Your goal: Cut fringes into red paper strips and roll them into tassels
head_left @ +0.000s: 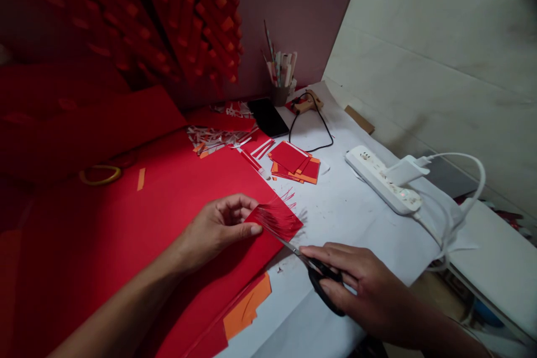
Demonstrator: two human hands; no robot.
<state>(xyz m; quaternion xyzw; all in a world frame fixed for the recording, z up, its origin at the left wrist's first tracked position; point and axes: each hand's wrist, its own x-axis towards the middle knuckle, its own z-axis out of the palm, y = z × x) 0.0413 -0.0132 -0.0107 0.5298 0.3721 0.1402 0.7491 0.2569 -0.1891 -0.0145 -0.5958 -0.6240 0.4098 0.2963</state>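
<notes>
Left hand (216, 227): fingers pinch fringed red paper (274, 218) at desk (356, 212) centre. Right hand (369, 285), at 5 o'clock: fingers clamped on scissors (312, 271), blades in paper. Power strip (381, 179) at 2 o'clock.

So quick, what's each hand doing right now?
Left hand: closed, pinching a small fringed square of red paper.
Right hand: closed around black-handled metal scissors, blades at the paper.

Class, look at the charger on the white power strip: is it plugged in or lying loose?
Plugged in. The white charger sits seated on the power strip, its cable looping away to the right.
</notes>
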